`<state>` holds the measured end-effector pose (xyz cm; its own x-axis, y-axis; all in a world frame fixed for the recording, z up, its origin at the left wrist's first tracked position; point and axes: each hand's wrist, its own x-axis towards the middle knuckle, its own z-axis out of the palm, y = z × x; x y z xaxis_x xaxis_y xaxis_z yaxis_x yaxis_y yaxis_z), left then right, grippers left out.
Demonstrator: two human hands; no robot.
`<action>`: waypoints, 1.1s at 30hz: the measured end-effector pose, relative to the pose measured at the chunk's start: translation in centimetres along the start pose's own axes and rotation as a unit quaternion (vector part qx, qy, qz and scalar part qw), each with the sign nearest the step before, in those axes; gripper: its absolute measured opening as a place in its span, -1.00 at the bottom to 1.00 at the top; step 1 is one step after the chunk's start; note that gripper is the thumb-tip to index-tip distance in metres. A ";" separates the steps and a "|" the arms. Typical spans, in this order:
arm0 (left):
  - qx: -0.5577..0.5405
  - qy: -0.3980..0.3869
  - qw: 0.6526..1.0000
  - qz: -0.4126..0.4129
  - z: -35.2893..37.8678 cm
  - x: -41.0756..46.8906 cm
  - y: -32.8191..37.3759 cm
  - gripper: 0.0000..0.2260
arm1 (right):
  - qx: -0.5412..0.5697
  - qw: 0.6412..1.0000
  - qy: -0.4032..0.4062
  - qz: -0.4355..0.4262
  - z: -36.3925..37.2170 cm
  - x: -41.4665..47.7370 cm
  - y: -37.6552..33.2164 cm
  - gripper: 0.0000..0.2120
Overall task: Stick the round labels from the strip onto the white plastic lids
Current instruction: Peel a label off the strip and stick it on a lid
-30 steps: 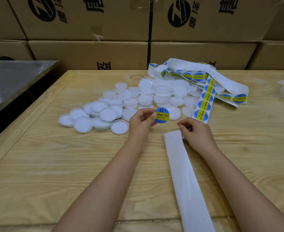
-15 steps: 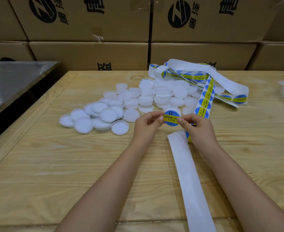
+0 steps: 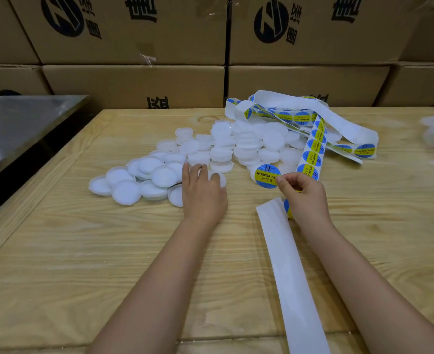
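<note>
Right hand (image 3: 305, 198) pinches the peeled round label (image 3: 265, 175) by its right edge between thumb and forefinger, printed face towards the camera, so the sticky side should be facing down and away. Its other fingers are curled, and the label strip (image 3: 313, 149) runs in under that hand. I can't tell whether they're clamping it. Left hand (image 3: 203, 192) is palm down at the near edge of the lid pile (image 3: 246, 146), fingers fairly straight and a bit spread, thumb touching one white lid (image 3: 221, 178). No closed grip on it that I can see. Key relation: that lid sits just left of the label, near it but not touching, with bare table (image 3: 83, 251) between. The left hand is the nearer one to the lids and the right one owns the label, so the gap closes sideways, either lid slid right or label carried left and laid flat. The label is round, so no axis to line up, only centring on the lid. The strip's long axis runs away from the person, up over the pile. Spent backing (image 3: 287, 264) trails back towards the body, clear of both hands' path.
</note>
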<state>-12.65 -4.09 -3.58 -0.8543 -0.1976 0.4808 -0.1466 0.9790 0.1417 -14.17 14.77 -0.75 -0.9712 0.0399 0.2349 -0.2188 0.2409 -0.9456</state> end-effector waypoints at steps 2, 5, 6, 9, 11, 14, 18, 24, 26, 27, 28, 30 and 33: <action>-0.019 -0.002 1.000 0.004 0.2 -0.1 0.2 -0.70 | -0.005 1.000 0.001 -0.002 0.0 0.0 -0.1 -0.89; -0.064 -0.008 0.998 0.000 0.3 -0.2 0.1 -0.71 | -0.004 1.000 -0.003 -0.006 -0.1 -0.2 -0.1 -0.89; -0.099 -0.002 0.995 0.002 0.2 -0.1 0.1 -0.70 | -0.003 1.000 -0.003 -0.007 0.0 -0.2 -0.1 -0.90; -0.310 -0.009 0.950 -0.021 -0.5 -0.1 0.4 -0.67 | 0.009 1.000 -0.005 -0.016 0.2 -0.2 -0.3 -0.91; -0.446 -0.036 0.893 -0.055 -1.3 -0.2 0.8 -0.63 | 0.029 0.999 -0.008 -0.025 0.4 -0.3 -0.3 -0.94; -0.587 -0.094 0.800 -0.085 -2.3 -0.5 1.3 -0.53 | 0.041 0.998 -0.028 -0.029 1.0 -0.6 -0.4 -0.76; -0.664 -0.169 0.727 -0.054 -2.9 -0.8 1.8 -0.39 | 0.004 0.998 -0.049 -0.036 1.4 -1.0 -0.4 -0.65; -0.707 -0.198 0.675 -0.069 -2.9 -0.5 2.0 -0.26 | 0.010 0.996 -0.089 -0.025 1.1 -1.0 -0.6 -0.58; -0.699 -0.164 0.689 -0.095 -2.8 -0.5 2.0 -0.33 | 0.036 0.995 -0.093 -0.012 1.0 -1.0 -0.9 -0.58; -0.701 -0.151 0.689 -0.109 -2.8 -0.4 1.9 -0.40 | 0.043 0.994 -0.098 -0.007 1.0 -1.0 -1.0 -0.58; -0.705 -0.142 0.684 -0.121 -2.7 -0.4 1.8 -0.48 | 0.041 0.993 -0.107 -0.006 1.0 -1.1 -1.0 -0.57; -0.703 -0.138 0.686 -0.129 -2.5 -0.4 1.8 -0.64 | 0.016 0.991 -0.134 -0.014 1.1 -1.3 -1.2 -0.56; -0.679 -0.128 0.714 -0.112 -2.5 -0.6 1.9 -0.82 | -0.013 0.984 -0.179 -0.015 1.4 -1.7 -1.4 -0.54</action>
<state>-11.14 -2.28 -1.40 -0.9741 -0.1545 0.1653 0.1764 -0.0612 0.9824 -12.30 12.95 -0.12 -0.9361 -0.3114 0.1639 -0.2501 0.2614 -0.9323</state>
